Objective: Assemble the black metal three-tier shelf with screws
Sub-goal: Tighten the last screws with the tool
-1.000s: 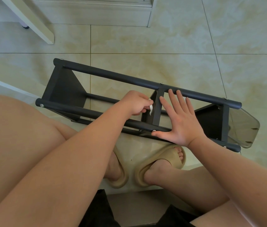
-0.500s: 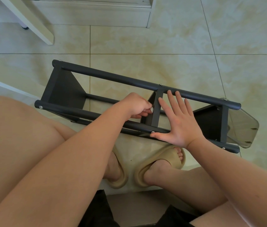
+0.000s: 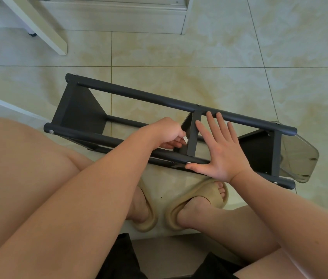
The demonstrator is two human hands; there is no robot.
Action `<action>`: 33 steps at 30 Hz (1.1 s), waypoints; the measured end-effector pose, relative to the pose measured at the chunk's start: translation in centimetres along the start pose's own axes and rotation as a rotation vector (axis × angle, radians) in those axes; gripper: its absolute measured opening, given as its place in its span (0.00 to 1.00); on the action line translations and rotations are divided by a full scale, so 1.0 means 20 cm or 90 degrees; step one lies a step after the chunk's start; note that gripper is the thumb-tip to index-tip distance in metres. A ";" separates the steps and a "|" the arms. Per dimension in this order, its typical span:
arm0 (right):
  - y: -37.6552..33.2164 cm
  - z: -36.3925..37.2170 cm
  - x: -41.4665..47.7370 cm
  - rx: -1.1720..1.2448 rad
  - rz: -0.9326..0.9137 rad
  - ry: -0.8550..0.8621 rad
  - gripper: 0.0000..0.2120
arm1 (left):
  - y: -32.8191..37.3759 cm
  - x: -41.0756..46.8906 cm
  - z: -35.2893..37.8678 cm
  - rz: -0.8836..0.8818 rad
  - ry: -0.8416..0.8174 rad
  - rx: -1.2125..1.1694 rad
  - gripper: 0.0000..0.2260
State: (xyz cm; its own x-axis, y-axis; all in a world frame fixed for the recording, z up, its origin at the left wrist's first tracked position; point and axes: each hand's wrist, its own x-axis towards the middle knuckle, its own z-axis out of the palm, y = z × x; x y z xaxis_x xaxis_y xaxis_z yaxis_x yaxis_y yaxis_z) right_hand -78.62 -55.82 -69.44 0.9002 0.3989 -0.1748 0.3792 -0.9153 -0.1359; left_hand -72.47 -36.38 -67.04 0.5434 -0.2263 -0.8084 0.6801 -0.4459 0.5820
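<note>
Head view: working at the middle tier while bracing the frame.
The black metal three-tier shelf is lying on its side on the beige tiled floor, just beyond the person's feet, probably so its joints are facing up within reach. The left grip is curling round a small pale tool (likely a hex key) beside the black middle crossbar. The right grip is spreading wide and flat across both rails, holding nothing, apparently steadying the frame.

The person wears black shorts and beige foam slides, arms bare.
</note>
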 end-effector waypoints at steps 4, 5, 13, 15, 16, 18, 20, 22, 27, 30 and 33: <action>0.00 0.00 0.00 0.002 0.001 -0.001 0.55 | 0.00 0.01 -0.02 0.006 -0.016 0.029 0.07; 0.00 0.00 0.00 0.002 0.001 -0.001 0.55 | -0.01 0.01 -0.02 0.012 -0.022 0.044 0.07; 0.00 0.00 0.00 0.006 -0.001 0.001 0.55 | -0.01 -0.01 -0.07 0.036 -0.065 0.145 0.11; 0.00 0.00 0.00 0.004 0.001 0.000 0.55 | 0.00 -0.02 -0.07 0.041 -0.074 0.169 0.11; 0.00 -0.01 0.00 0.003 0.001 -0.001 0.55 | 0.00 -0.02 -0.08 0.044 -0.077 0.181 0.11; 0.00 -0.01 0.00 0.004 0.001 0.000 0.55 | 0.00 -0.03 -0.08 0.049 -0.083 0.200 0.11; 0.00 -0.01 0.00 0.005 0.000 0.000 0.55 | 0.00 -0.04 -0.09 0.053 -0.088 0.216 0.11; 0.00 -0.01 0.00 0.004 0.000 0.000 0.55 | 0.00 -0.04 -0.09 0.057 -0.095 0.234 0.11; 0.00 -0.01 0.00 0.006 -0.001 0.002 0.55 | 0.00 -0.05 -0.10 0.067 -0.115 0.279 0.11; 0.00 -0.01 0.00 0.008 -0.001 0.003 0.55 | 0.00 -0.06 -0.10 0.076 -0.125 0.313 0.11; 0.00 0.00 0.00 0.009 -0.001 0.001 0.55 | 0.01 -0.07 -0.10 0.094 -0.122 0.404 0.08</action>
State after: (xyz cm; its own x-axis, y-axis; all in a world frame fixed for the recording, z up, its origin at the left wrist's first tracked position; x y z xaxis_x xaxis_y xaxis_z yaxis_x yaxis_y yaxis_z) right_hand -78.66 -55.85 -69.42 0.9001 0.3997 -0.1737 0.3771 -0.9141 -0.1491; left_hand -72.16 -34.39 -65.62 0.4716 -0.4468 -0.7602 0.1539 -0.8072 0.5699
